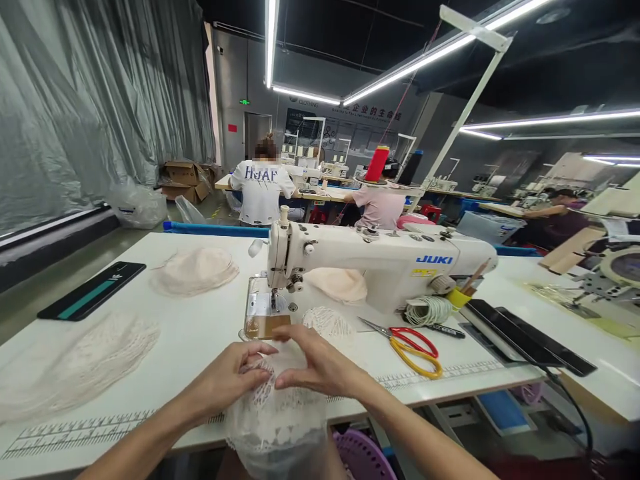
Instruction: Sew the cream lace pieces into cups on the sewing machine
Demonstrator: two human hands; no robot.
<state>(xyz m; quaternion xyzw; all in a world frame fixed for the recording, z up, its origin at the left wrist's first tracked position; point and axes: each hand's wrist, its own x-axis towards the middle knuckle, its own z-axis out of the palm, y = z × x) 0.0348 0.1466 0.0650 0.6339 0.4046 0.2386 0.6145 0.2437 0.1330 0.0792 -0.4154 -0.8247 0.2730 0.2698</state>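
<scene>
A sheer white lace piece (280, 420) hangs over the table's front edge, just in front of the sewing machine's needle area. My left hand (227, 377) pinches its upper left part between thumb and fingers. On the right side, my right hand (320, 363) arches over the same lace, thumb and index finger apart with the cloth showing between them. Directly beyond my fingertips is the white sewing machine (360, 250), its presser foot (274, 300) over a metal plate. More lace (327, 323) lies beside the needle plate, and a pale fabric piece (340, 283) sits under the machine's arm.
Stacks of pale fabric (195, 270) and lace (85, 363) lie to the left, near a black case (93, 290). Scissors (410, 347), coiled cord (429, 311), a marker (445, 330) and dark flat devices (515, 333) are at right. Two people (263, 187) sit ahead.
</scene>
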